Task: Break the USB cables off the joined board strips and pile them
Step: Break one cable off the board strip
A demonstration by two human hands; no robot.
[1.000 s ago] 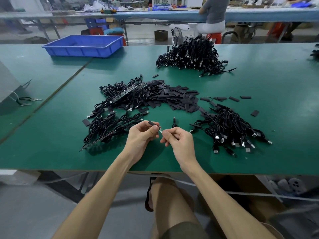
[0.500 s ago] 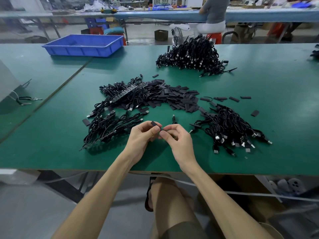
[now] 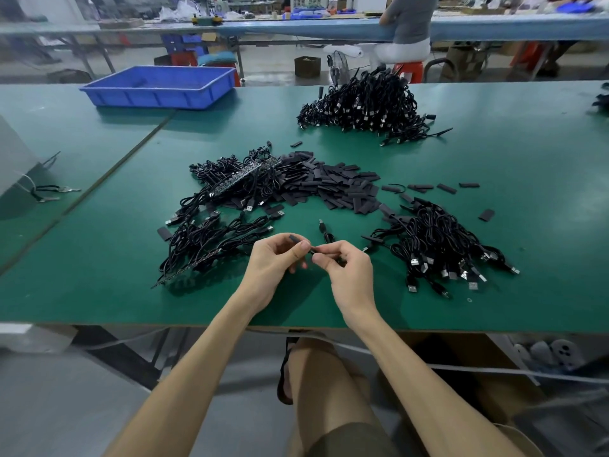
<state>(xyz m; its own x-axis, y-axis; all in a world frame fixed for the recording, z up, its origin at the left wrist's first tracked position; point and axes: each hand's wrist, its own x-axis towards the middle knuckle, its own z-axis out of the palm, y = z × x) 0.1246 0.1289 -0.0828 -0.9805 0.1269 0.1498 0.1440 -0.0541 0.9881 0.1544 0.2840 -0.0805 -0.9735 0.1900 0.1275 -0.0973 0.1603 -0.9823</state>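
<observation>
I see one USB cable (image 3: 326, 236) held between my two hands, just above the near middle of the green surface (image 3: 494, 159). Its plug end lies on the surface just beyond my fingers, and its thin end runs into my grip. My left hand (image 3: 273, 265) pinches a small black board piece (image 3: 292, 239) between thumb and forefinger. My right hand (image 3: 352, 275) has its fingers curled round the cable, thumb tip close against the left thumb. Whether the piece and the cable are joined or already apart, I cannot tell.

To the left of my hands lie the joined board strips (image 3: 211, 249), their cables tangled across them, with a further strip (image 3: 244, 176) propped on a bundle behind. Right of that strip spreads a heap of flat black board pieces (image 3: 339, 188), and a few strays lie scattered further right. Near my right hand sits the pile of loose cables (image 3: 438, 249), plugs fanned toward the near edge. Well beyond, toward the far edge, stands a larger cable mound (image 3: 362, 103). A blue tray (image 3: 158, 89) rests at the far left.
</observation>
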